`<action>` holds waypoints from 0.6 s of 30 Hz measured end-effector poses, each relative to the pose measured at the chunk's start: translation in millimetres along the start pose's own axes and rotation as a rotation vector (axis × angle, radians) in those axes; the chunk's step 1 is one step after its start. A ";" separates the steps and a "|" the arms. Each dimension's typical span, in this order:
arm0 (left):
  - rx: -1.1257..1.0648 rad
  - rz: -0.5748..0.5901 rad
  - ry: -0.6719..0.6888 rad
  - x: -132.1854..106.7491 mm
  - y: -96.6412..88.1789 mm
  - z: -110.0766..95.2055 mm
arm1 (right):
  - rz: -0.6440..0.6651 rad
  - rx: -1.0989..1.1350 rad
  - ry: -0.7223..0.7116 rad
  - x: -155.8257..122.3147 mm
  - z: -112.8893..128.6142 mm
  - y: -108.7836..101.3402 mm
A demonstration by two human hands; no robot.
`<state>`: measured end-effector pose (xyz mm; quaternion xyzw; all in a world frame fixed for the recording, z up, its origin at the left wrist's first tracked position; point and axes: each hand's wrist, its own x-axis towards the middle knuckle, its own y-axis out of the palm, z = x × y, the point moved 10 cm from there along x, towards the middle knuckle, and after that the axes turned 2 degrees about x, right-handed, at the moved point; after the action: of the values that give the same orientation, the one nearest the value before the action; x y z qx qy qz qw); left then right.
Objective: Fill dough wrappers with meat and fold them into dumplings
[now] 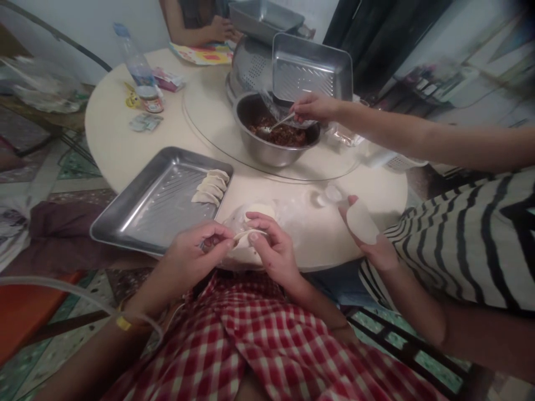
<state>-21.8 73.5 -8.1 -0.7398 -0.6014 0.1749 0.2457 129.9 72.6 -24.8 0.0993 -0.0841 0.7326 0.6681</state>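
Observation:
Between my two hands, just above the near table edge, is a folded dumpling (pixel 244 243). My left hand (pixel 204 245) pinches its left end with thumb and fingertips. On the right side my right hand (pixel 271 245) grips it, thumb on the front and fingers behind. Behind my right fingers lies a pale dough wrapper (pixel 261 211) on a floury patch of the table. To the left stands a metal tray (pixel 146 206), with several finished dumplings (pixel 211 187) lined up along its right side.
A co-worker at the right holds a wrapper (pixel 363 223) on one palm and a spoon (pixel 278 123) in a metal bowl (pixel 271 153) of dark filling. Farther back are another tray (pixel 312 67), a colander (pixel 251 64), a jar (pixel 150 100) and a plastic bottle (pixel 136 61). Another person sits opposite.

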 end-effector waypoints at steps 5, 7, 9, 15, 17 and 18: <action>-0.040 0.013 0.025 -0.7 4.4 -2.1 | 0.003 -0.079 -0.101 -1.0 8.5 4.4; -0.037 0.013 0.035 -0.8 4.9 -3.0 | 0.004 -0.104 -0.128 -2.1 12.2 6.7; -0.021 0.011 0.043 -1.0 4.6 -3.3 | 0.022 -0.123 -0.143 -2.9 14.6 9.8; 0.008 -0.005 0.052 -2.4 3.4 -6.6 | 0.086 -0.112 -0.105 -1.6 13.7 14.1; 0.006 -0.042 0.027 -2.6 0.8 -6.3 | 0.101 -0.095 -0.083 -0.9 12.4 14.7; 0.004 -0.066 0.013 -2.8 -1.0 -5.8 | 0.107 -0.085 -0.077 -0.7 12.1 15.2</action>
<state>-20.0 70.1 -2.8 -0.7204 -0.6235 0.1628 0.2566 115.2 67.4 -13.2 0.0945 -0.1459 0.7587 0.6278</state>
